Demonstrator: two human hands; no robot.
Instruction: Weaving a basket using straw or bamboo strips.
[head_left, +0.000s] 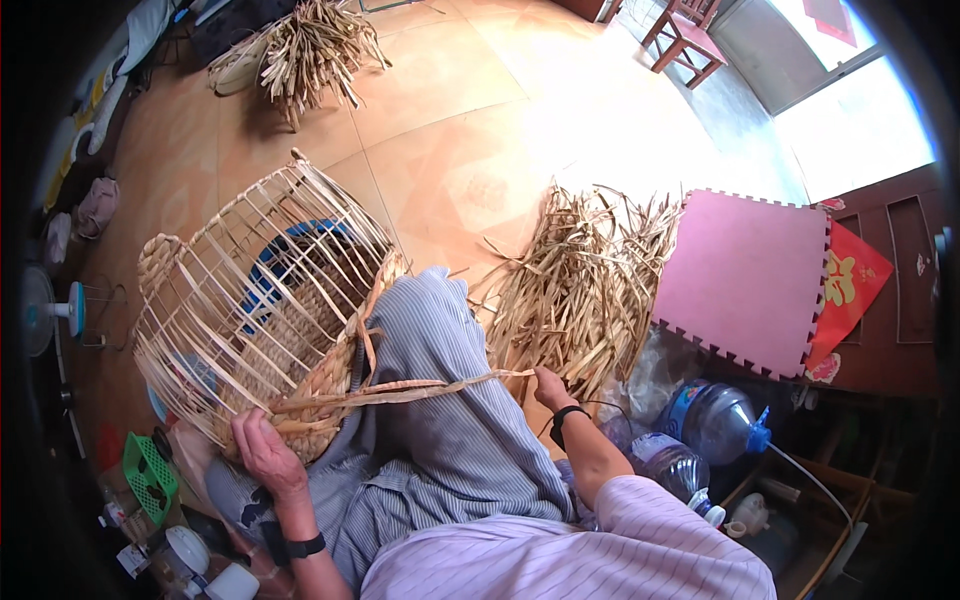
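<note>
gripping a strip (440, 388), right hand (550, 388) sits well beyond basket's edge (350, 352).

Well to the right of the right hand (550, 388), a red sheet (846, 297) is bearing a large gold character (858, 280), partly hidden. Nearer that hand, a large bottle (722, 418) is carrying a blue label (683, 406) and a smaller bottle (672, 462) is wearing a pale label (655, 446), their print showing too small to read.

The basket (290, 345) looks rough and fibrous, the bottles (718, 425) glossy plastic.
</note>
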